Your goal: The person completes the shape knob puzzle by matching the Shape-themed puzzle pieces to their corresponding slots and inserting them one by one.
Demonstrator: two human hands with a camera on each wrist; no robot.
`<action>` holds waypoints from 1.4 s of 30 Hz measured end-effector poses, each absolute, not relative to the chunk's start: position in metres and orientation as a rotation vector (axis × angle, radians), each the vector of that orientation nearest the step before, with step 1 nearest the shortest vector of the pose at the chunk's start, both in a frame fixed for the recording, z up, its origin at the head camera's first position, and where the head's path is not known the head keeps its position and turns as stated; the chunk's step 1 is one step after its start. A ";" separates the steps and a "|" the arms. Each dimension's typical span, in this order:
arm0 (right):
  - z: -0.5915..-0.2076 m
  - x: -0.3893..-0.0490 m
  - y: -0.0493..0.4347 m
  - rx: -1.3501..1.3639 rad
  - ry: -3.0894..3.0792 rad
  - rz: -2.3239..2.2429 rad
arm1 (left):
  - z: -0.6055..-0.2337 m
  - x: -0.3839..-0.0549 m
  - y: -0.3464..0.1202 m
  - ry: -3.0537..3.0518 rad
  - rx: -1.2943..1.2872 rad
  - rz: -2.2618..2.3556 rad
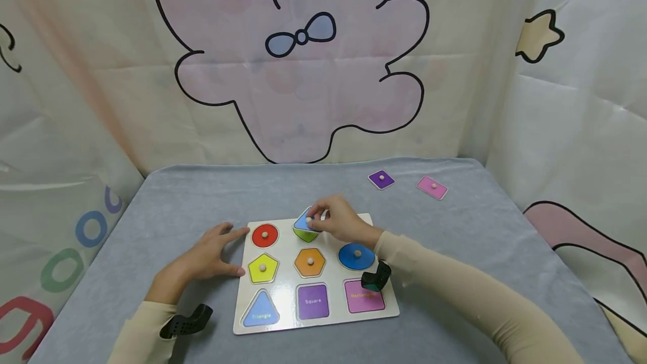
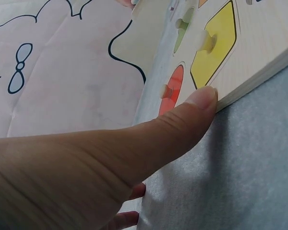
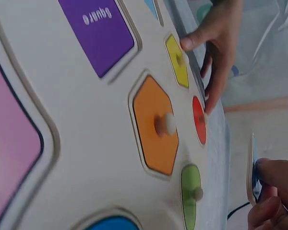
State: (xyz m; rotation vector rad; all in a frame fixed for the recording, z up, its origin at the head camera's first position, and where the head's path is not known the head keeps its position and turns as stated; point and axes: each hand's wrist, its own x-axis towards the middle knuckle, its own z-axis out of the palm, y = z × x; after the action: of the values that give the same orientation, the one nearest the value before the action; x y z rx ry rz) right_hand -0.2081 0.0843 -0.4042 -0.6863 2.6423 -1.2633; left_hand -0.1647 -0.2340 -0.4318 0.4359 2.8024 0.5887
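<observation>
A white shape-puzzle board [image 1: 287, 280] lies on the cloth. My left hand [image 1: 207, 251] is at its left edge, thumb and fingers spread; the thumb [image 2: 182, 112] touches the corner in the left wrist view. My right hand [image 1: 346, 222] pinches the knob of a blue triangle piece [image 1: 302, 221], raised over the board's far side. The piece appears edge-on in the right wrist view, clear of the surface. Below it, a green piece [image 1: 306, 236] sits in its slot, partly covered. Triangle [image 1: 260, 310], square [image 1: 313, 301] and rectangle [image 1: 365, 297] recesses show printed words along the near row.
Red circle [image 1: 265, 235], yellow pentagon [image 1: 263, 268], orange hexagon [image 1: 309, 263] and blue oval [image 1: 356, 256] pieces sit in the board. A purple piece [image 1: 381, 180] and a pink rectangle piece [image 1: 432, 187] lie on the grey-blue cloth [image 1: 480, 229] at the far right.
</observation>
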 end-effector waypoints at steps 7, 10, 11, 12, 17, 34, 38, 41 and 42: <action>-0.407 -0.193 0.071 -0.756 2.530 -1.269 | -0.434 -0.165 -0.235 2.798 0.436 0.587; -0.408 -0.186 0.065 -0.778 2.494 -1.265 | -0.434 -0.166 -0.234 2.796 0.437 0.586; -0.407 -0.184 0.064 -0.778 2.484 -1.262 | -0.434 -0.166 -0.234 2.796 0.437 0.587; -0.407 -0.181 0.062 -0.778 2.469 -1.267 | -0.433 -0.166 -0.234 2.797 0.437 0.585; -0.405 -0.169 0.053 -0.770 2.434 -1.244 | -0.431 -0.167 -0.233 2.802 0.426 0.576; -0.414 -0.149 0.037 -0.812 2.414 -1.150 | -0.431 -0.167 -0.236 2.802 0.448 0.580; -0.416 -0.145 0.033 -0.812 2.384 -1.142 | -0.431 -0.166 -0.237 2.803 0.451 0.569; -0.419 -0.143 0.030 -0.813 2.355 -1.145 | -0.431 -0.166 -0.237 2.798 0.444 0.577; -0.419 -0.142 0.029 -0.812 2.348 -1.145 | -0.431 -0.166 -0.236 2.798 0.443 0.581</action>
State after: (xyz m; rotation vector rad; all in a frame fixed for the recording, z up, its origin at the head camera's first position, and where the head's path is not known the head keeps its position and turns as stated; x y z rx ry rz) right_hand -0.1422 0.0293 -0.4191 -0.8117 2.3483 -1.1454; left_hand -0.1658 -0.2362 -0.4312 0.4432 2.7981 0.5807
